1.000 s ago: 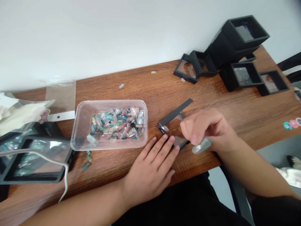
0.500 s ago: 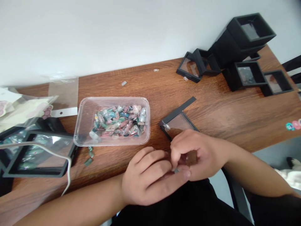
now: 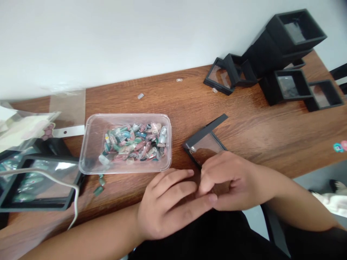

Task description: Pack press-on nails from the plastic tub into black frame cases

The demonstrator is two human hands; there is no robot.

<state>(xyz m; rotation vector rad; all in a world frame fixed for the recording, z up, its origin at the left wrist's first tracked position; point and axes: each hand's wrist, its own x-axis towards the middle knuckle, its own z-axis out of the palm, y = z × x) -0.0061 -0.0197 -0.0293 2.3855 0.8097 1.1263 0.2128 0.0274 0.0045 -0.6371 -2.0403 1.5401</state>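
Near the table's front edge, my left hand [image 3: 168,206] and my right hand [image 3: 235,180] meet with their fingertips together. The left hand's fingers curl over, its thumb side reaching to the right fingertips. Thumb and fingers of the right hand form a pinch. Whatever lies between them is hidden. Just behind the right hand is a black display frame [image 3: 204,126] with a clear window, and a small clear press-on nail [image 3: 192,149] lies at its left corner. Left of it stands a clear plastic box [image 3: 92,159] holding many decorated press-on nails [image 3: 135,141] in green, pink and pale blue.
Black frames [image 3: 284,39] are stacked at the back right. At the left lie a larger black frame [image 3: 63,206], a white cable [image 3: 76,202] and plastic packets [image 3: 29,122]. Loose green nails [image 3: 98,190] sit before the box; clear nails [image 3: 140,96] lie farther back.
The camera view has shifted slightly. My hands stay together, with the left fingers a little more spread. The small pale piece seen between the fingertips is now hidden.
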